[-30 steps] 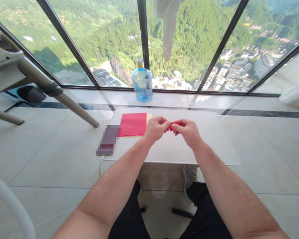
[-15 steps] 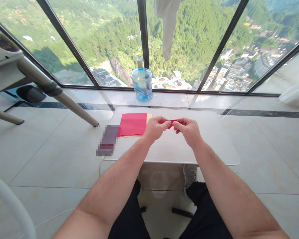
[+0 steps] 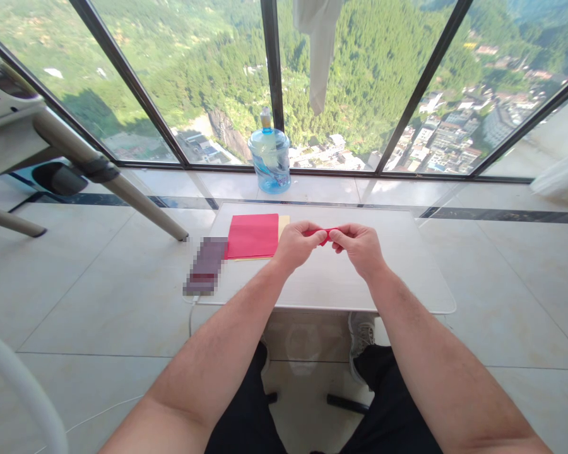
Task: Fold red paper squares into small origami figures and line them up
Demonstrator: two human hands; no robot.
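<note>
A small folded piece of red paper (image 3: 325, 238) is pinched between both hands above the low white table (image 3: 407, 277). My left hand (image 3: 299, 243) grips its left side, thumb on top. At its right side, my right hand (image 3: 358, 246) is closed on the paper with thumb and fingers. Most of the folded piece is hidden behind the fingers. To the left of my left hand lies a stack of red paper sheets (image 3: 252, 236), with a pale yellow sheet (image 3: 283, 225) showing from under it.
A blurred-out dark phone-like object (image 3: 205, 266) with a white cable (image 3: 190, 318) lies at the table's left end. Behind the table a blue water jug (image 3: 269, 161) stands by the window. A grey-beige metal leg (image 3: 142, 205) slants down at the left.
Both hands stay in nearly the same place, with the thumbs shifted slightly closer together on the folded red paper.
</note>
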